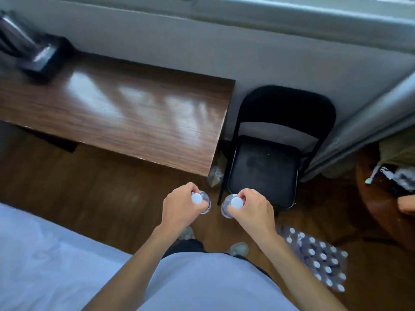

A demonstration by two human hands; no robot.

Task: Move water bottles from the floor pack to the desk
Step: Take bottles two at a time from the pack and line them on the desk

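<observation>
Bottles, two, clear plastic with round white caps, held upright in the air above the wood floor (101,198), in front of the desk's near corner. Left bottle (201,202): left hand (179,207) curls its fingers round the neck just below the cap. Right bottle (231,205): right hand (251,208) pinches the neck likewise. Floor pack (318,259): shrink-wrapped block of bottles, white caps in rows, on the floor at the person's right. Desk (134,113): glossy dark wood-grain top, rectangular, against the wall. Folding chair (269,153): black metal frame, padded seat, just beside the desk's right end. Dark boxy object (38,55) at the desk's far left, blurred.
</observation>
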